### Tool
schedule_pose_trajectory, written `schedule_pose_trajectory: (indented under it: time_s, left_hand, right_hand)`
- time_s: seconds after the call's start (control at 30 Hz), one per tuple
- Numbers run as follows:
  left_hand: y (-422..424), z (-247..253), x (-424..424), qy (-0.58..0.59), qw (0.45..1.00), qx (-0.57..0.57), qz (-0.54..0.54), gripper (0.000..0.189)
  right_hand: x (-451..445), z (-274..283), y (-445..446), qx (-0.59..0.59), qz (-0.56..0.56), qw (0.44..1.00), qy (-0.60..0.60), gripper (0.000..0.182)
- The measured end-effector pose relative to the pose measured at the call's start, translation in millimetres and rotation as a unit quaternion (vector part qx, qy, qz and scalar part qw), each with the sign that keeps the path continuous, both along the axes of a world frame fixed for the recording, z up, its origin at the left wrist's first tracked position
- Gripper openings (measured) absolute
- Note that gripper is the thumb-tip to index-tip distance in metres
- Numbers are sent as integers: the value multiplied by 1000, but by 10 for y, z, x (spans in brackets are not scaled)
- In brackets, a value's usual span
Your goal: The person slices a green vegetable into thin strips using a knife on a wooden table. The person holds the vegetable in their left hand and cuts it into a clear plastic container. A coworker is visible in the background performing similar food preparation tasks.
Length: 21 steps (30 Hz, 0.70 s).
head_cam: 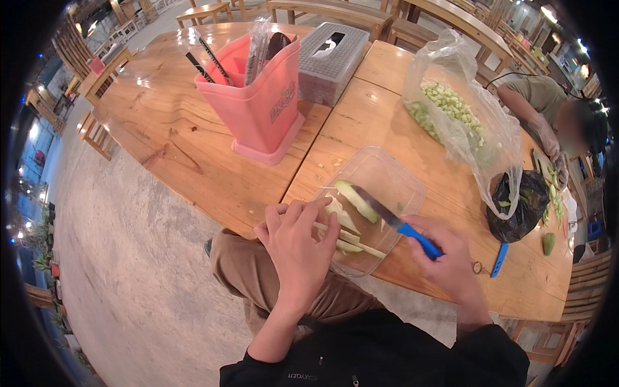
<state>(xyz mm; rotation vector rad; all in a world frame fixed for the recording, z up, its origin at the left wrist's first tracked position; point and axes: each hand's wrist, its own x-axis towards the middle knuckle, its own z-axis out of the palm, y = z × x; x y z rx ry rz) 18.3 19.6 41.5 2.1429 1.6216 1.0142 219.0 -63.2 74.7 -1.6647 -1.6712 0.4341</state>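
Note:
A blue-handled knife is gripped in my right hand, its blade pointing up and left across a clear plastic container lid. Near the blade's tip lies a peeled piece of pale green produce. My left hand is over the lid's left side, fingers bent and thumb apart. Cut pale green slices and thin strips lie beside and partly under it. Whether those fingers pinch a slice is hidden.
A pink cutlery holder and a grey tissue box stand beyond the lid. To the right are a clear bag of chopped pale green pieces, a black plastic bag and a blue handle. A gloved person works at far right.

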Motion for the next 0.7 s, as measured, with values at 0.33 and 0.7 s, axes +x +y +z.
schedule_pose_trajectory:
  time_s: [0.33, 0.7]
  left_hand:
    - [-19, -76, -64, -25, 1000, 9, 0, 21]
    - [11, -59, -68, -8, 1000, 22, -18, 15]
  right_hand:
    - [-324, -249, 54, 68, 44, 989, -121, 41]
    - [-366, -196, 52, 48, 69, 980, -183, 49]
